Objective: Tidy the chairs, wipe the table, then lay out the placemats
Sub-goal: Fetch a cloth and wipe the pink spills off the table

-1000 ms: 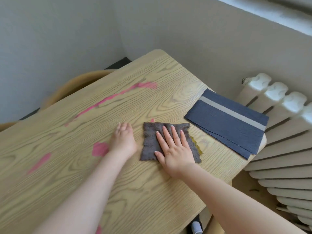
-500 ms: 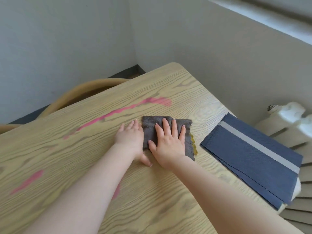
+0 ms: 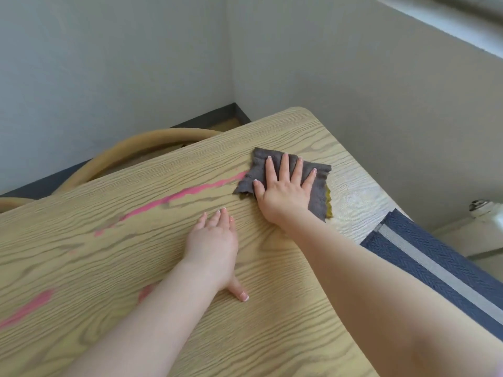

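Wiping step: right hand [image 3: 284, 193] presses the cloth [image 3: 283, 178] flat, fingers spread.
Cloth lies at the far end of the pink streak [image 3: 177, 198] on the table [image 3: 258, 322]; left hand [image 3: 212, 246] rests flat, empty; next, probably sweep left along the streak; placemats [image 3: 435, 268] wait at right.

free: table [image 3: 272, 336] near side | blocked: placemats [image 3: 435, 257] right edge, walls beyond
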